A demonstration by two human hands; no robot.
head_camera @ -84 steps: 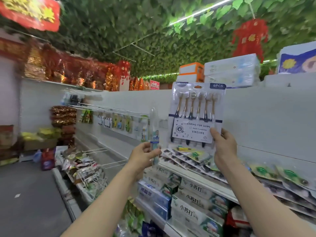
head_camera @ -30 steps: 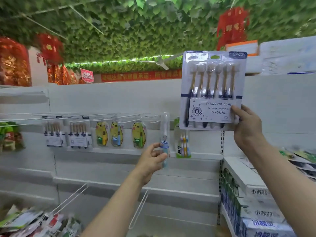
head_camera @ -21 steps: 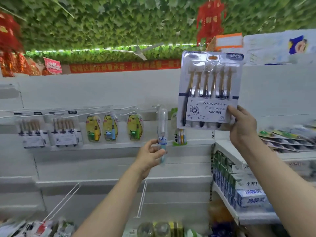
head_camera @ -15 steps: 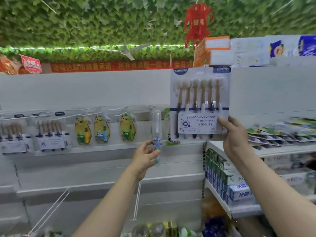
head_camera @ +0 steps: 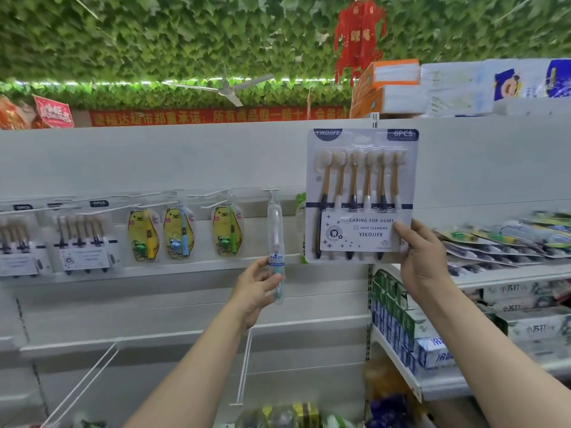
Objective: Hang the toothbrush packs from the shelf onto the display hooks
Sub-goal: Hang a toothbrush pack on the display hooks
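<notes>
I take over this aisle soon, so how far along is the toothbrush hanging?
Done: two six-brush packs and three yellow bear packs hang on the hooks. In hand: the left hand grips a slim tube pack, the right hand a large six-brush pack. Left: more packs lie on the right shelf.

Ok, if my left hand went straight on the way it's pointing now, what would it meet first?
Probably the display hook: the left hand holds the slim toothbrush pack aimed up at it, with the white back panel just behind. Depth is hard to judge.
</notes>
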